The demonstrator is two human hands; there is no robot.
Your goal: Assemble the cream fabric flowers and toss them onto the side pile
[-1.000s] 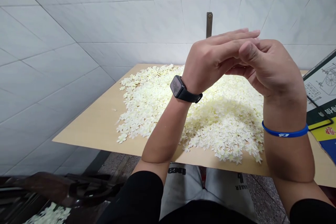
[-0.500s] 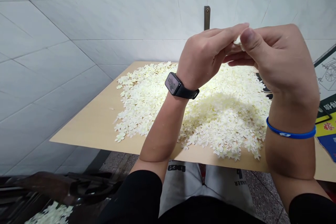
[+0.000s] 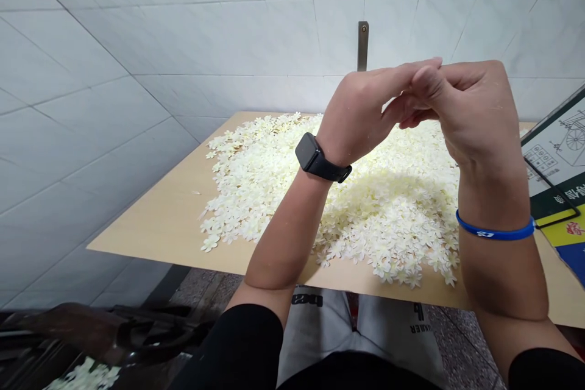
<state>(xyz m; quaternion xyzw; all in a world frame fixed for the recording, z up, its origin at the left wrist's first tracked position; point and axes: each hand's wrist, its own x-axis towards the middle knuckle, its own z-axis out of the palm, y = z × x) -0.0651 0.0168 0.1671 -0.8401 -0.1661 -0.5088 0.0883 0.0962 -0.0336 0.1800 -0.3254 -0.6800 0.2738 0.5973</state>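
Note:
Above the far part of the table, my left hand [image 3: 363,106], with a black watch [image 3: 307,151] on its wrist, meets my right hand [image 3: 478,106], which wears a blue wristband [image 3: 496,234]. Their fingers are pressed together and overlap at the tips. Whatever lies between them is hidden. Beneath both hands spreads a wide heap of pale cream, star-shaped flower pieces [image 3: 256,189], which look like artificial blossoms. Neither hand touches the heap.
The heap lies on a tan board tabletop [image 3: 150,219] against a tiled wall. A dark metal bracket [image 3: 362,46] is on the wall. A printed panel [image 3: 567,140] with a black wire frame [image 3: 564,210] stands at right. More flowers [image 3: 86,375] lie low left beside dark furniture [image 3: 77,329].
The right wrist has shifted slightly left and the fingers have closed tighter together. A small pale bit seen between the fingertips before is now out of sight. The view has tilted slightly.

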